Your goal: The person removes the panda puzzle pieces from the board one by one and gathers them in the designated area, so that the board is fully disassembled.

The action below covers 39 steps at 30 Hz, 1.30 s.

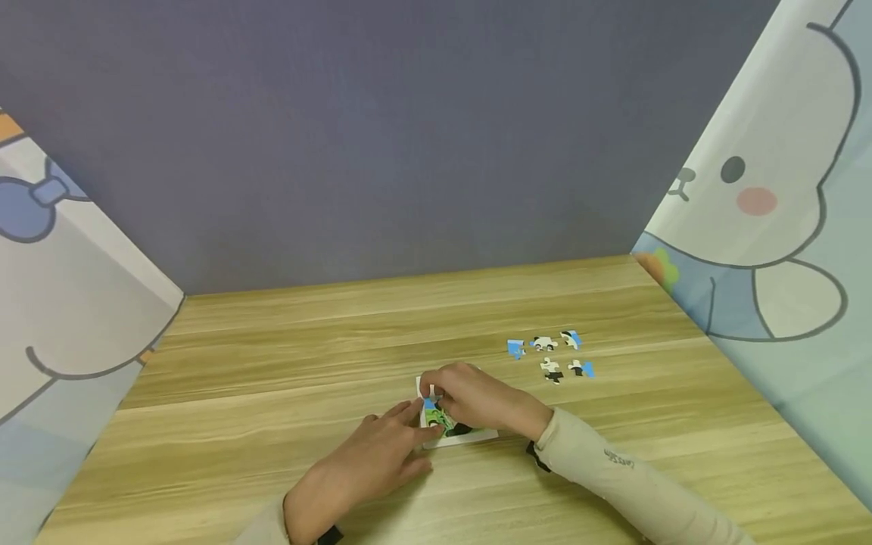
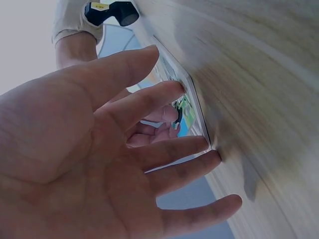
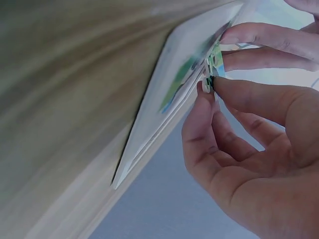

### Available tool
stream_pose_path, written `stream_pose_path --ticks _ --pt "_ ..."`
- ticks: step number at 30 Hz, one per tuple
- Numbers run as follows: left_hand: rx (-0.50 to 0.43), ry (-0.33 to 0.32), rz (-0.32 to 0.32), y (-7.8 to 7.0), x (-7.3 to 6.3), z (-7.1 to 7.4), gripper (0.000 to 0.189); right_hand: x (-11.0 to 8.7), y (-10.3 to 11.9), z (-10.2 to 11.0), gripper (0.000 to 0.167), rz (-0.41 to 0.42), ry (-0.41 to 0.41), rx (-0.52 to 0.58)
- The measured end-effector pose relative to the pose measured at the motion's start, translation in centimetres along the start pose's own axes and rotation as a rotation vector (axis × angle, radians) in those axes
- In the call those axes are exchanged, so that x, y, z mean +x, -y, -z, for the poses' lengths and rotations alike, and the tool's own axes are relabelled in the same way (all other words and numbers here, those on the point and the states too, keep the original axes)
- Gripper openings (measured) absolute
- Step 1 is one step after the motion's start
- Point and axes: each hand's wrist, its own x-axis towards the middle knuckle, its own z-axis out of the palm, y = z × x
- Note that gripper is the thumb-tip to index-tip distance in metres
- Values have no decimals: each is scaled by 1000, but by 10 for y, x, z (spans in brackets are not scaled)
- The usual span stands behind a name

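Observation:
A small jigsaw board (image 1: pixel 470 438) with a white border and a partly filled green, blue and black picture lies flat on the table. Fingertips of my left hand (image 1: pixel 371 458) touch its left edge, the fingers spread and fairly straight. Over the upper part of the board, my right hand (image 1: pixel 480 397) pinches a small puzzle piece (image 3: pixel 207 83) between thumb and index finger. That piece is right at the board's surface; whether it sits in its place I cannot tell. The right hand hides much of the picture in the head view.
Several loose puzzle pieces (image 1: pixel 550 370) with blue, white and black print lie to the right, beyond the board. The wooden table (image 1: pixel 272 363) meets a grey panel (image 1: pixel 409 151) at the back. Cartoon-printed panels (image 1: pixel 770 227) stand at both sides.

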Motion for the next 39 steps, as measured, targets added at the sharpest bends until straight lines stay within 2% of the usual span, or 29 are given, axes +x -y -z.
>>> stream_pose_path --ticks 6,14,20,31,39 --pt "7 15 12 -2 0 0 49 -1 -1 5 23 27 12 36" --pt "47 -5 13 -2 -1 0 50 -4 -1 20 20 -28 20 112" --pt "54 -8 10 -3 0 -1 50 -15 -6 31 19 -78 7 101" --pt "72 -13 -3 -6 1 1 52 -38 -22 50 16 -91 -60 78" --pt "59 -28 -1 -6 0 0 51 -53 -35 62 17 -159 -76 102"
